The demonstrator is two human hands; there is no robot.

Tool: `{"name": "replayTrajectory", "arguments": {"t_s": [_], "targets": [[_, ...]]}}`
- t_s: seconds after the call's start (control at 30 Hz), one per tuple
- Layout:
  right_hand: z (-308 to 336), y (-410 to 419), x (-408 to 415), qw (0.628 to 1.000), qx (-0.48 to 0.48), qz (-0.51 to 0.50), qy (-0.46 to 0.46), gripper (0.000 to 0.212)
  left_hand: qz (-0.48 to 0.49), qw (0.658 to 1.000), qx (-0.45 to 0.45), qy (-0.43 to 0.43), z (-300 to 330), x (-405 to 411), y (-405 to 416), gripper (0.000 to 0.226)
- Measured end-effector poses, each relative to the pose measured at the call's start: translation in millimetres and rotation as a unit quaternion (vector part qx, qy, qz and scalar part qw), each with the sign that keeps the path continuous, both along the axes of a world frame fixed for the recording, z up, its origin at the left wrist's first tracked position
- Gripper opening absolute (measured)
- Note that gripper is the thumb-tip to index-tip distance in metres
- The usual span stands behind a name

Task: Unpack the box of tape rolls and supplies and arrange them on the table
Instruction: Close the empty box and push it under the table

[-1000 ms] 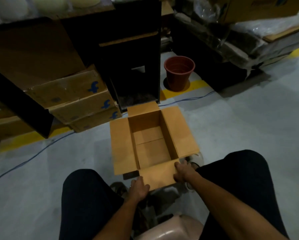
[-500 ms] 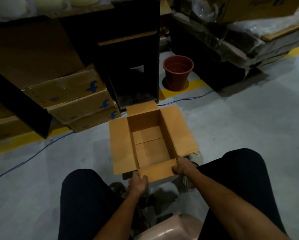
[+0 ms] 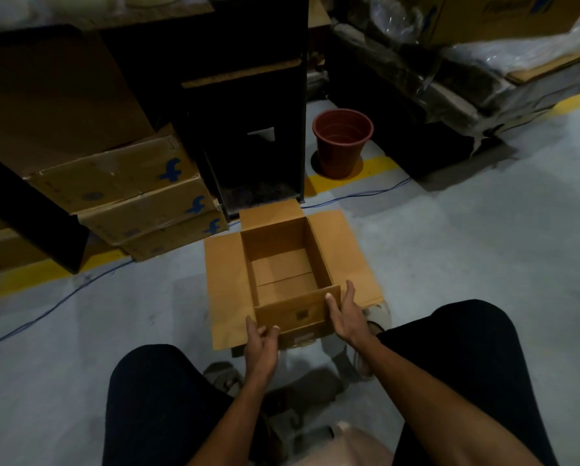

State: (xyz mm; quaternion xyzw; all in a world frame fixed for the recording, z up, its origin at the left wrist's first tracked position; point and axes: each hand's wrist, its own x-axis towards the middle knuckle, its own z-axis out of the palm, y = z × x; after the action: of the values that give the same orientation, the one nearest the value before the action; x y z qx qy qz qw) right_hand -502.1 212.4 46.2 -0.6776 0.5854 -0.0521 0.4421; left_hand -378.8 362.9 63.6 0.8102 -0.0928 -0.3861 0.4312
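Observation:
An open brown cardboard box [image 3: 283, 264] stands on the grey floor between my knees. Only its bottom flaps show inside; no tape rolls or supplies are visible. Its side flaps lie spread outward and its far flap stands up. The near flap [image 3: 297, 314] is raised upright, with a small label on its face. My left hand [image 3: 261, 338] pinches the flap's lower left corner. My right hand [image 3: 345, 312] holds the flap's right edge, thumb on the front and fingers behind.
Flat stacked cartons with blue logos [image 3: 140, 203] sit left of the box, and a dark cabinet [image 3: 248, 129] stands behind it. A terracotta pot [image 3: 342, 142] is on the yellow floor line. A blue cable [image 3: 46, 314] crosses the floor. A pale stool edge [image 3: 345, 445] lies beneath me.
Both hands lifted the box's near flap from lying flat toward me to standing upright. The hands moved up and forward with it.

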Motion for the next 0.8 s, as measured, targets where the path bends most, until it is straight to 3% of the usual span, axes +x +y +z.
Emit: {"name": "replayTrajectory", "arguments": {"t_s": [0.1, 0.2, 0.33, 0.47, 0.53, 0.67, 0.8], "targets": [[-10, 7, 2, 0.997, 0.001, 0.065, -0.028, 0.075, -0.044, 0.999, 0.001, -0.015, -16, 2, -2, 0.083], [-26, 9, 4, 0.989, -0.001, 0.151, 0.012, 0.066, -0.085, 0.996, 0.011, -0.013, -38, 9, -1, 0.088], [-34, 8, 6, 0.968, -0.016, 0.242, 0.070, 0.048, -0.095, 0.994, 0.049, -0.004, -59, 13, 2, 0.068], [-69, 0, 5, 0.930, -0.042, 0.327, 0.163, 0.089, -0.118, 0.986, 0.109, -0.038, -74, 17, -1, 0.060], [-89, -6, 5, 0.923, -0.057, 0.325, 0.198, 0.099, -0.135, 0.976, 0.147, -0.085, -73, 22, -7, 0.052], [-49, -10, 25, 0.926, -0.076, 0.298, 0.219, 0.055, -0.151, 0.954, 0.163, -0.200, -60, 39, -23, 0.035], [-40, -40, 55, 0.931, -0.083, 0.281, 0.217, 0.048, -0.174, 0.945, 0.107, -0.256, -64, 74, -44, 0.032]]}}
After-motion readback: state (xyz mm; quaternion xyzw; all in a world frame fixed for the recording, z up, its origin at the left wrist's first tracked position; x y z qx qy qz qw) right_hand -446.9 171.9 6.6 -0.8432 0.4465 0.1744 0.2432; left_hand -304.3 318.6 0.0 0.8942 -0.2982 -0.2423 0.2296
